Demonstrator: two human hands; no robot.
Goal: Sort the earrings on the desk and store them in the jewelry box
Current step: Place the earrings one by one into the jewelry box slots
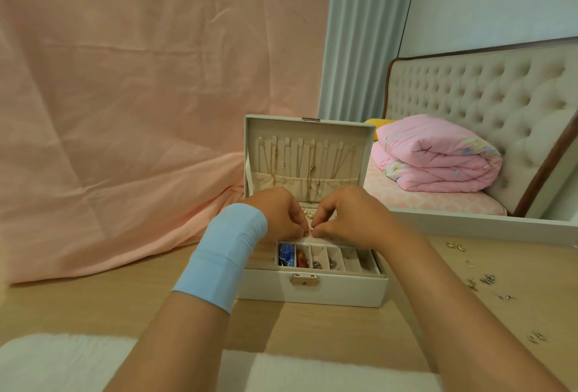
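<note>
Cloth point(125, 110): pink, creased, hangs from 9 to 12 o'clock of the frame and spills in soft folds onto the desk.
Pad point(62, 363): white and fleecy, along the near edge at 7 o'clock.
Desk point(312, 329): pale wood grain, flat.
Wristband point(223, 254): smooth light-blue sleeve round the left forearm.
Left hand point(280, 216): over the open box, thumb and forefinger curled and pinched onto a tiny glinting earring point(309, 232).
Earring: gold-coloured, held over the box's middle section, just behind the front row of slots; too small to tell if it is one piece or two.
Box point(312, 293): rectangular, off-white leather-look shell, at the frame's centre; a metal clasp point(304, 279) sits on its front wall.
Lid point(253, 147): upright at 12 o'clock of the box, cream lining, thin chains point(309, 166) hanging from hooks into a gathered pocket.
Slots: narrow and padded; the leftmost holds a blue piece point(287, 254), the next an orange one point(301, 258), the two after it silvery bits point(317, 264).
Pearls point(308, 213): small round beads behind the fingertips.
Right hand point(350, 216): mirrors the left, thumb and forefinger tips pinching the same glinting spot.
Curtain point(359, 32): pale grey-green, pleated, at 1 o'clock.
Quilt point(434, 157): pink, puffy, folded, at 3 o'clock.
Headboard point(469, 88): beige, button-tufted, dark wood trim.
Loose earrings: two gold hoops point(455, 246) and scattered silvery pieces point(488, 279) on the desk at 4 o'clock of the box.
</note>
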